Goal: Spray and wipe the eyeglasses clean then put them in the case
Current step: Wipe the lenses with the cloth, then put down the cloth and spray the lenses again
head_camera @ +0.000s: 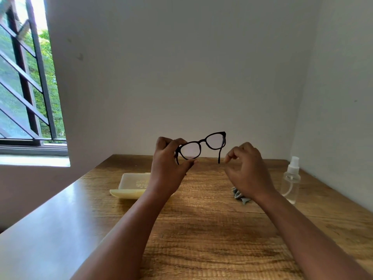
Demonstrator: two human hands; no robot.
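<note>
— Eyeglasses (201, 146) up in the air above the counter (201, 229), lenses facing away toward the wall, temples unfolded and pointing down and back. Not in the case (131, 185).

— Case ready, at least?

— Lying open on the counter, below and left of the glasses, partly hidden behind the left wrist. Nothing visible inside the part that shows.

— Sprayed? Wiped?

— Impossible to tell from the lenses; a pale sheen on both, no clear droplets. Spray bottle (291, 178) standing upright at the far right of the counter, well apart from both hands. Grey cloth (240, 196) crumpled on the counter under the right wrist, in neither hand. Judging by that, either cleaning not yet begun or just finished, glasses held up as if for inspection. Certainly left: folding the temples, laying the glasses in the case.

— Left hand (169, 162)?

— Pinching the frame at its left end, fingers curled over the top rim near the hinge, thumb pressed up under the lower rim of the left lens. Whole weight of the glasses carried there.

— Right hand (247, 168)?

— Just beside the hanging right temple tip, not touching it as far as visible. Fingers loosely curled, thumb and forefinger close together, holding nothing.

— Anything else around?

— Window (28, 77) with dark bars off to the left, bare wall behind.
</note>
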